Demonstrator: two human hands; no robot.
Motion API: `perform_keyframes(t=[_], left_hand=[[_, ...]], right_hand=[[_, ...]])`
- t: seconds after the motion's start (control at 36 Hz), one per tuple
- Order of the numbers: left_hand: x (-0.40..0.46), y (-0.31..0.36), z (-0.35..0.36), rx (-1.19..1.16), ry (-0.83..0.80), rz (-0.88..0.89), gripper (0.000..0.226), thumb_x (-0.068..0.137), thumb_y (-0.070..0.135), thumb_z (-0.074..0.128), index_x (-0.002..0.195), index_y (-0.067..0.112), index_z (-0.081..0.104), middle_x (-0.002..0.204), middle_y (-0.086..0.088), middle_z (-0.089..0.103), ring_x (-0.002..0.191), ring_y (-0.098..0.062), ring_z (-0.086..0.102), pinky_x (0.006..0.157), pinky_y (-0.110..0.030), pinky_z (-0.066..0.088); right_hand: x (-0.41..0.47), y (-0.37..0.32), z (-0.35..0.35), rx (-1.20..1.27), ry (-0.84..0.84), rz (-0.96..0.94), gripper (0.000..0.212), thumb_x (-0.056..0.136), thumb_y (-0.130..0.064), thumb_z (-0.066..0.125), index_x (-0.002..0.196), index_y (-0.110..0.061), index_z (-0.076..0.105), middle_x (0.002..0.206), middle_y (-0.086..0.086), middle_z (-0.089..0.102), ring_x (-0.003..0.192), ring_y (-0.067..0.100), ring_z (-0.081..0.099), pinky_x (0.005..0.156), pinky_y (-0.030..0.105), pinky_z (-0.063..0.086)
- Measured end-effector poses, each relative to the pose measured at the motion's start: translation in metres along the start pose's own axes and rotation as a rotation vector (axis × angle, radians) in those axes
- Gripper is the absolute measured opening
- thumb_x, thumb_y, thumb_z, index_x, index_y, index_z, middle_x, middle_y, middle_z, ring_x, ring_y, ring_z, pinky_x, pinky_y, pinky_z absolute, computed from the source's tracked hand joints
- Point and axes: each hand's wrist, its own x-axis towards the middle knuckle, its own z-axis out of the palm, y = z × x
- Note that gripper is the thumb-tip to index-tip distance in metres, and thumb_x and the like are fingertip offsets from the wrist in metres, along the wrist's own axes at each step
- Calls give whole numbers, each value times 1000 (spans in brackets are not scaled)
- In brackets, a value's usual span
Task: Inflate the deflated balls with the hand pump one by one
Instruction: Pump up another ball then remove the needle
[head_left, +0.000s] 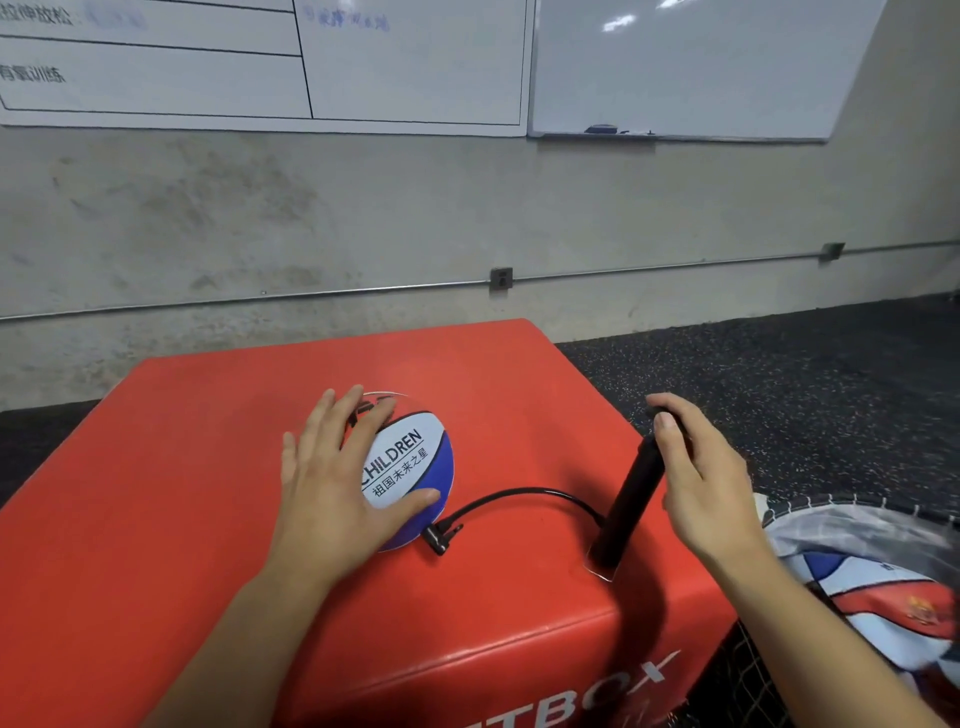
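Red box (208, 467), "CHILDREN" ball (410, 457) under flat left hand (332, 483), right-hand fingers (670, 431) gripping pump (631, 499)

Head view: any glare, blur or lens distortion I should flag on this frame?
Head view: ceiling lights glare on the whiteboard; wide-angle bending curves the wall conduit and tilts the boards; the ball's lettering reads sharp, while the netted balls at the right edge look smeared; the left hand and pump cast only soft shadows on the red box.

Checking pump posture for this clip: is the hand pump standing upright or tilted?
Tilted. The hand pump leans, base on the red box, top gripped by the right hand.
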Motion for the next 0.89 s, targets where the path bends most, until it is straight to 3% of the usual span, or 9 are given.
perform_keyframes(t=[0.08,0.19,0.28,0.56,0.64,0.78,0.89], left_hand=[[-1,1,0,32,0,-6,98,63,84,60,149,38,50,163,9,37,158,-21,23,120,-69,24],[-2,-1,0,29,-16,9,95,63,80,61,148,38,50,160,8,40,155,-25,28,119,-69,27],[-2,-2,-2,40,-26,33,94,64,80,62,148,38,49,160,7,40,155,-25,29,118,-70,27],[0,15,3,105,22,116,92,69,83,59,145,32,54,159,4,45,156,-22,28,124,-64,11],[0,31,12,112,51,174,91,71,82,61,145,29,56,157,2,48,156,-25,30,124,-66,13],[-11,74,39,4,-1,314,84,77,72,67,148,29,54,159,3,46,157,-22,27,126,-62,16],[-26,103,71,-153,-137,365,76,85,62,70,152,33,48,162,9,41,157,-15,24,127,-48,23]], right_hand=[[-2,-1,5,56,-2,28,32,101,-55,39,123,-47,61,104,-11,70,80,19,65,88,53,56],[-6,-4,13,97,-32,36,29,104,-52,42,125,-47,62,108,-9,70,102,16,67,83,56,58],[-8,-7,17,157,-41,40,23,111,-36,45,123,-44,63,108,-6,67,93,22,67,64,42,61],[-11,-11,9,183,-68,74,24,111,-32,45,125,-40,63,106,0,67,73,24,61,52,20,51],[-11,-11,7,209,-60,91,24,111,-31,45,125,-39,63,105,1,67,70,24,60,51,23,52],[-13,-3,6,210,-26,82,24,112,-31,45,125,-38,63,97,-11,66,61,15,59,60,49,59],[-16,-3,2,273,-34,82,23,112,-30,44,122,-37,64,80,-14,61,59,12,55,51,45,56]])
